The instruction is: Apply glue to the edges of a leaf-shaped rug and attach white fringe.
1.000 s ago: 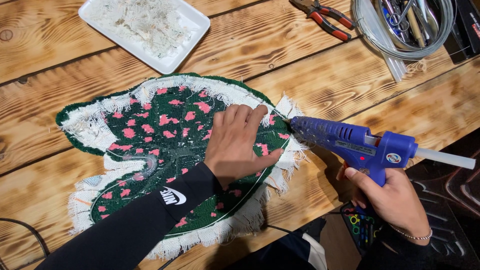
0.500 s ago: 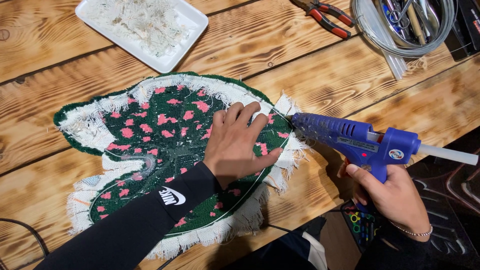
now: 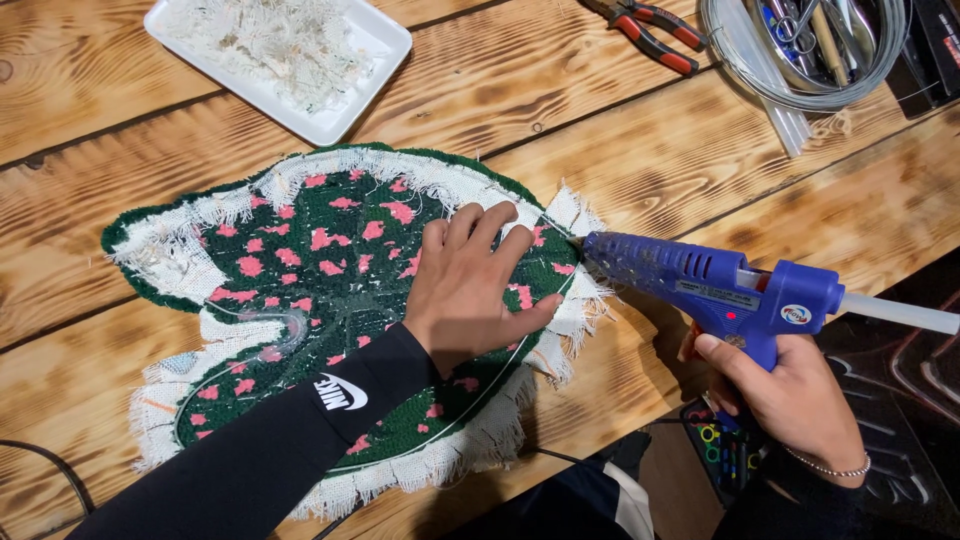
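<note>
A green tufted rug piece (image 3: 300, 290) with pink spots and a frayed white cloth border lies face down on the wooden table (image 3: 120, 230). My left hand (image 3: 470, 285) presses flat on its right part, fingers spread, in a black sleeve. My right hand (image 3: 790, 400) grips the handle of a blue hot glue gun (image 3: 715, 285). The gun's nozzle touches the rug's right edge near the frayed border. A white glue stick pokes out of the gun's back.
A white tray (image 3: 385, 50) of white thread scraps stands at the back. Red-handled pliers (image 3: 650, 25) and a coil of wire (image 3: 800, 60) around several tools lie at the back right. A black cable (image 3: 50, 465) runs at the front left edge.
The glue gun has shifted slightly right and down along the rug's edge. My left hand stays pressed on the rug.
</note>
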